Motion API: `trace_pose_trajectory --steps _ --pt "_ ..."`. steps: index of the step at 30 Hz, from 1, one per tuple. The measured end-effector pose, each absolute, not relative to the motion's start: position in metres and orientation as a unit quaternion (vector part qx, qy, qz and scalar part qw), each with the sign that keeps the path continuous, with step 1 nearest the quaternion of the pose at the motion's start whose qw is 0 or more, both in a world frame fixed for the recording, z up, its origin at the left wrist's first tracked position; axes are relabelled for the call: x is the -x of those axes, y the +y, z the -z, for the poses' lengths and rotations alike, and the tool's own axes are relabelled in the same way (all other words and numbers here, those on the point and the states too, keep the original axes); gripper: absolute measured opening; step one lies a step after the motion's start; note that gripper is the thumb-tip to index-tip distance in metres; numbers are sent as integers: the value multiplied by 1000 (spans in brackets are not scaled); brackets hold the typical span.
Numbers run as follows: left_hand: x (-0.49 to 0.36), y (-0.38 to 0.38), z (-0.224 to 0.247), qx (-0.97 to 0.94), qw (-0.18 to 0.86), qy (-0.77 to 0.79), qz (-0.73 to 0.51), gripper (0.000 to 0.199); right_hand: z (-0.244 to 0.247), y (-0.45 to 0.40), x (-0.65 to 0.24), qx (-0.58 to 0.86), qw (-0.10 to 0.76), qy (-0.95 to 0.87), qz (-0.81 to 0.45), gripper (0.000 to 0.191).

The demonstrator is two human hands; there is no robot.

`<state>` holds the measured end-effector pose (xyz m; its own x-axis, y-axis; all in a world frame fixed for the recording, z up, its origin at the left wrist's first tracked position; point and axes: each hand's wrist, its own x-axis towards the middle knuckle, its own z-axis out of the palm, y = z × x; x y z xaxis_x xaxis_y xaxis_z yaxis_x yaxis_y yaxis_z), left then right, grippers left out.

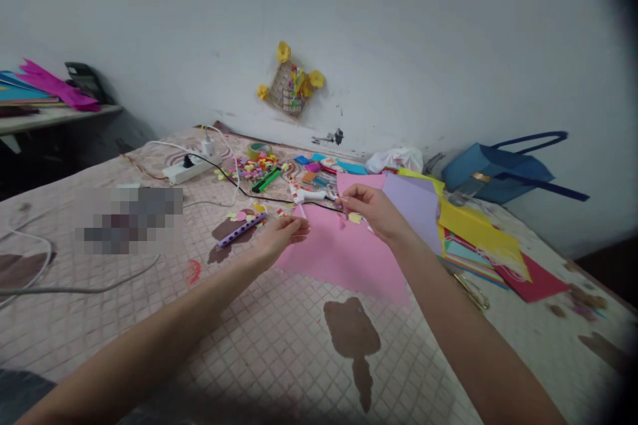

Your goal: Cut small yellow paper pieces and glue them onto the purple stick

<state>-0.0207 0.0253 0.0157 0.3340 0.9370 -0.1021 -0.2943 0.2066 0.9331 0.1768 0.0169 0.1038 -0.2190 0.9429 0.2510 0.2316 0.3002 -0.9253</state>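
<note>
The pink sheet (349,262) looks light and bendy, best held by its six-o'clock edge; left hand (282,237) at ten, right hand (375,210) at one, both narrowed, contents unclear.

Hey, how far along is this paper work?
Partway, it seems. Small coloured shapes already lie cut. The left hand and right hand are over the pink sheet; what they pinch is unclear. The purple sheet looks uncut, so more cutting may be left.
</note>
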Motion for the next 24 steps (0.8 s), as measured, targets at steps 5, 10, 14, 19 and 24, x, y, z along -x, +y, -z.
trace_pose_trajectory --steps 5,10,14,19,24 --pt "24 24 -17 -499 658 370 -427 21 -116 19 -182 450 468 -638 -414 16" --pt "33 12 -22 -611 590 376 -371 22 -134 15 -183 416 513 -622 -421 14" --pt "45 -1 -27 -687 523 383 -328 23 -119 25 -182 423 479 -638 -429 17" --pt "64 -9 -29 -729 467 403 -296 26 -115 39 -182 467 459 -636 -408 19" --pt "78 -10 -25 -754 427 414 -279 29 -163 37 -186 416 501 -655 -384 17"
